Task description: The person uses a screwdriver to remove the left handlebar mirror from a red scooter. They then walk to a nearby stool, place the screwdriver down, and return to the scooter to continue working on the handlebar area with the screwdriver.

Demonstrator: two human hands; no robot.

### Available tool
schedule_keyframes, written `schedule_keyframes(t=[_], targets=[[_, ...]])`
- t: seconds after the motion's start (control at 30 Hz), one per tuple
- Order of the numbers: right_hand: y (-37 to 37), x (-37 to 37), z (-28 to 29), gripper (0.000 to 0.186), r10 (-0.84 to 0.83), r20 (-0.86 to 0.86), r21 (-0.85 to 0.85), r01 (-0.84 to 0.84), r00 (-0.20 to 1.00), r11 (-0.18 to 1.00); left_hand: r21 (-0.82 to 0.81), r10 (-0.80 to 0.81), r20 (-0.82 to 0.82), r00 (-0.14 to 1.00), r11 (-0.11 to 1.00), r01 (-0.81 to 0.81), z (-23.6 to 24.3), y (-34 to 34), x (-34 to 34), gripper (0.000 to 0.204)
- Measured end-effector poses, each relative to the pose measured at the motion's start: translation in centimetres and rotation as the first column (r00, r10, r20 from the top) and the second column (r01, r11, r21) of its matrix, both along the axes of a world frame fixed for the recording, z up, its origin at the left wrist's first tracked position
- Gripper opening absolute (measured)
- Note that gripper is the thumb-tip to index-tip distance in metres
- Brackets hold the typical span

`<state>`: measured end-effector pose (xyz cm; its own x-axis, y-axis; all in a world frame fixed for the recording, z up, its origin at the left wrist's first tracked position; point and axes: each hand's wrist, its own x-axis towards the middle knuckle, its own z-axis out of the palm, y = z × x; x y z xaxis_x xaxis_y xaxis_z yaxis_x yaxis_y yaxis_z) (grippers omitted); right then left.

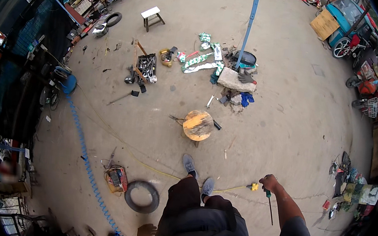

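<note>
My right hand [269,182], held out to the right, is closed around the green handle of a screwdriver [271,211], whose long dark shaft points down. On the floor just left of that hand, as seen here, lies a yellow socket [255,186] at the end of a yellow cord. My left hand [146,230] hangs low beside my left thigh, fingers loosely apart, with nothing visible in it. A black tyre [142,196] lies flat nearest to it. Ahead of my feet stands a low stool with a round wooden top [198,125].
A red-sided box [116,178] and a coiled blue hose [84,145] lie left. Farther ahead are a tray of tools [147,67], a wrench [210,101], a stone block [233,79] bearing a glove [247,77], a blue pole [249,27] and a white-topped stool [150,13].
</note>
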<state>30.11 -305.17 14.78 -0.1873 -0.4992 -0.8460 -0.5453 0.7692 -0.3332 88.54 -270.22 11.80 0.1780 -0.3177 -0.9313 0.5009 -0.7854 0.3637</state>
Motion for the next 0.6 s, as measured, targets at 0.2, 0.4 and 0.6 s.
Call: schedule_keyframes(t=[0.2,0.4,0.6], targets=[[-8.9,3.4,-2.3,0.025,0.154,0.023,0.096,-0.156,0.988,0.983,-0.093,-0.371,0.285,0.884,0.907,0.411,-9.1,-7.0,5.4,0.026],[-22.9,6.9,0.5,0.012,0.129,0.022,0.243,-0.13,0.991,0.961,-0.1,-0.022,0.299,0.954,0.993,0.055,0.9,-26.7,-0.2,0.026],[-41.9,12.0,-2.8,0.012,0.385,0.008,0.256,-0.374,0.923,0.891,0.022,-0.278,0.481,0.831,0.952,0.305,2.6,-35.2,-8.8,0.032]])
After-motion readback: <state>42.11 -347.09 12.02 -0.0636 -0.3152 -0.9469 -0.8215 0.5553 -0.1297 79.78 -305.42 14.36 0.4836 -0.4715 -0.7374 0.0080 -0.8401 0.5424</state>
